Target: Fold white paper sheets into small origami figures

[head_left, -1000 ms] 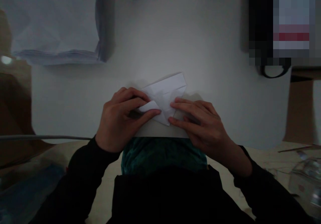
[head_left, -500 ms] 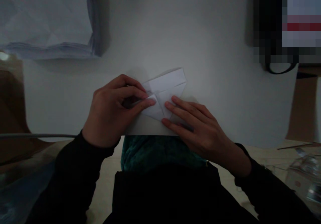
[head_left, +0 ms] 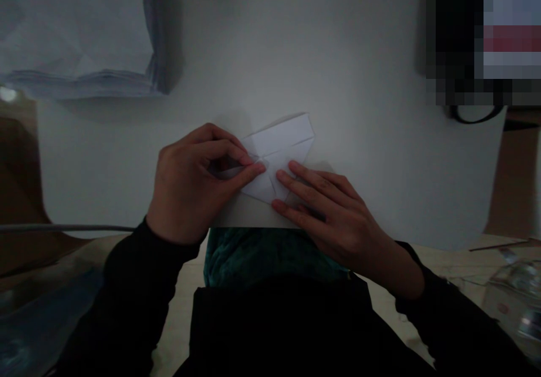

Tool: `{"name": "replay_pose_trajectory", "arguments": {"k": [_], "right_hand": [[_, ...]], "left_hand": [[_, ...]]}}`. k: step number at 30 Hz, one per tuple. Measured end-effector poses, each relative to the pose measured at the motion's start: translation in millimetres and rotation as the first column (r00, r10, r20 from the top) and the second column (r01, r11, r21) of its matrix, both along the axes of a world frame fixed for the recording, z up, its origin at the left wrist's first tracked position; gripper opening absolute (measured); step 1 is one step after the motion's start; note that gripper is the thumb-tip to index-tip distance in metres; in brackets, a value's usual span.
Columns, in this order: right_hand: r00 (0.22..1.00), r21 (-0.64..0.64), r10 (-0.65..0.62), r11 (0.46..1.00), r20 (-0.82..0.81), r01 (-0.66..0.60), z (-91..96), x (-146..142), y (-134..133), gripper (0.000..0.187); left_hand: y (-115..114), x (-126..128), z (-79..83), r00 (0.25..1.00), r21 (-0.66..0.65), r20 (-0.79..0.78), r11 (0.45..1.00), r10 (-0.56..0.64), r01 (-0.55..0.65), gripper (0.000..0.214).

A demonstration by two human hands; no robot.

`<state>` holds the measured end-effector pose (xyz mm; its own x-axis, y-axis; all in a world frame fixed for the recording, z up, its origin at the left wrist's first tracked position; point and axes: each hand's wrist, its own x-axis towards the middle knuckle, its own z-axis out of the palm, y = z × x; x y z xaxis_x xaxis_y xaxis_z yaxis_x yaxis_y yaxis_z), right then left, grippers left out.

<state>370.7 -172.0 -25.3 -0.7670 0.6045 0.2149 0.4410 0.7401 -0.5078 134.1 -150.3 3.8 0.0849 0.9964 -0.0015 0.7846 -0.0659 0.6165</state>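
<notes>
A folded sheet of white paper (head_left: 281,134) lies at the near edge of the white table, its creases and flaps showing on top. My left hand (head_left: 190,182) comes from the left and pinches a flap of the paper between thumb and fingers. The thumb tip rests near the middle of the paper, where several creases meet. Over the lower right part of the paper, my right hand (head_left: 332,208) lies with stretched, slightly spread fingers, touching it and holding nothing. Its thumb is mostly hidden.
A stack of white paper (head_left: 80,33) sits at the table's (head_left: 296,56) far left. A black object with a strap loop (head_left: 477,115) stands far right, partly blurred out. A grey cable (head_left: 67,228) runs in from the left. Clear plastic items (head_left: 519,287) lie below right.
My left thumb has slid slightly right over the pinched flap, and the left hand has shifted a little right with it. The right hand and the paper stay almost in place.
</notes>
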Motion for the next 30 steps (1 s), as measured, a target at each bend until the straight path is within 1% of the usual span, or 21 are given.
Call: {"name": "replay_pose_trajectory", "arguments": {"k": [5, 9, 14, 18, 20, 23, 27, 30], "right_hand": [[1.000, -0.006, 0.009, 1.000, 0.003, -0.009, 1.5, 1, 1, 0.039], [1.000, -0.014, 0.018, 1.000, 0.015, -0.018, 3.6, -2, 1, 0.042], [0.997, 0.053, -0.047, 0.998, 0.067, 0.043, -1.2, -12, -4, 0.052], [0.994, 0.098, -0.071, 0.993, 0.082, 0.063, -1.7, -17, -6, 0.049], [0.995, 0.090, -0.059, 0.995, 0.075, 0.052, 0.0, -17, -5, 0.047], [0.998, 0.043, -0.048, 0.998, 0.031, 0.047, 2.4, -16, -4, 0.042], [0.996, -0.018, -0.081, 0.997, -0.040, 0.081, 3.2, -19, -3, 0.037], [0.992, -0.018, -0.102, 0.995, -0.074, 0.101, 2.6, -20, -5, 0.033]], "left_hand": [[1, 1, 0.3, 1.000, -0.008, -0.012, 1.000, -0.007, 0.007, 0.021], [2, 0, -0.8, 0.999, -0.010, -0.031, 1.000, -0.012, 0.011, 0.021], [5, 0, -0.1, 1.000, -0.021, -0.010, 1.000, -0.014, 0.014, 0.019], [7, -1, 1.0, 0.998, -0.049, -0.051, 0.998, -0.049, 0.046, 0.026], [8, -2, 1.3, 0.995, -0.080, -0.075, 0.995, -0.065, 0.059, 0.029], [10, -4, 1.6, 0.992, -0.114, -0.099, 0.991, -0.077, 0.065, 0.029], [11, -4, 1.9, 0.992, -0.105, -0.102, 0.993, -0.073, 0.062, 0.023], [11, -2, 1.5, 0.995, -0.097, -0.088, 0.994, -0.052, 0.044, 0.018]]}}
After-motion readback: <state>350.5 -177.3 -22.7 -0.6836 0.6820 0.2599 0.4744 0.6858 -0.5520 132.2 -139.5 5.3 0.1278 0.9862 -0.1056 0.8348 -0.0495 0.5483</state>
